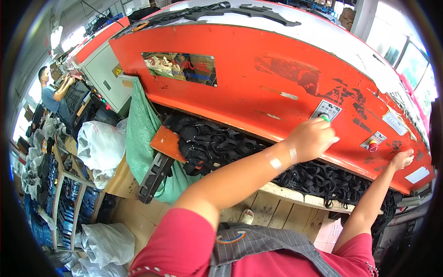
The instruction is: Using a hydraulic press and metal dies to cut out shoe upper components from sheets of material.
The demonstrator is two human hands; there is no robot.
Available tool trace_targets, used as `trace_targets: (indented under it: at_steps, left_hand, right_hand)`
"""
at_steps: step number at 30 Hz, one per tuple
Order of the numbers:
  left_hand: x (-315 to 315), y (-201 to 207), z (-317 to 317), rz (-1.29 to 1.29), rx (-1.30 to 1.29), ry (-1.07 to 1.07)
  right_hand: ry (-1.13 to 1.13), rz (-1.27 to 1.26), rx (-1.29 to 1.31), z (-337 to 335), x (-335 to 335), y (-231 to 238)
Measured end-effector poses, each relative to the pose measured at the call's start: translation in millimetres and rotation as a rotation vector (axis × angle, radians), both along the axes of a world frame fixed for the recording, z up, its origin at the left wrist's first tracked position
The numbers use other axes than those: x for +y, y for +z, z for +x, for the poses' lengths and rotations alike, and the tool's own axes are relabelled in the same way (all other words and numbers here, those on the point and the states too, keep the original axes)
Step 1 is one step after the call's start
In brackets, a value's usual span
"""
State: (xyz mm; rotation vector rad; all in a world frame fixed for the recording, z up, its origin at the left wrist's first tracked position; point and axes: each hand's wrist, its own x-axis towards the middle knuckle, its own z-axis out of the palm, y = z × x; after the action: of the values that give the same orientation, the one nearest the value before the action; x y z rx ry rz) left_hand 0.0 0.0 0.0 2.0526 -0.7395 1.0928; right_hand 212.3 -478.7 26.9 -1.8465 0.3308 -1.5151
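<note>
My left hand [314,140] is closed, its fingers curled, right at a green button [325,118] on a small metal control plate [326,111]. It partly covers the button; whether it presses it I cannot tell. My right hand [402,159] is closed too, held against the red machine front to the right of a red mushroom-shaped push button [373,147]. Nothing shows in either hand. The red machine panel [240,69] spans the view before me. Beneath it lies a heap of black cut strips and scraps [217,143].
Flat black cut pieces [258,14] lie on the machine's white top. A green sack [140,124] hangs at its left end, by white bags [101,143] and a shelf of blue items [71,203]. A person [54,97] stands at another machine, far left.
</note>
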Motion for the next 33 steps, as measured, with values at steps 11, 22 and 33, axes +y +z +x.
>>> trace_targets:
  at_steps: [11, 22, 33]
  left_hand:
    - [96, -94, -115, 0.142, 0.62, 0.471]
    - [115, -151, -145, 0.301, 0.799, 0.69]
    - [123, -109, -197, 0.268, 1.082, 0.471]
  right_hand:
    - [0.719, -0.228, 0.68, -227, 164, -79]
    - [0.924, -0.884, 0.913, -299, 330, -156]
    - [1.102, -1.04, 1.608, -310, 328, -80]
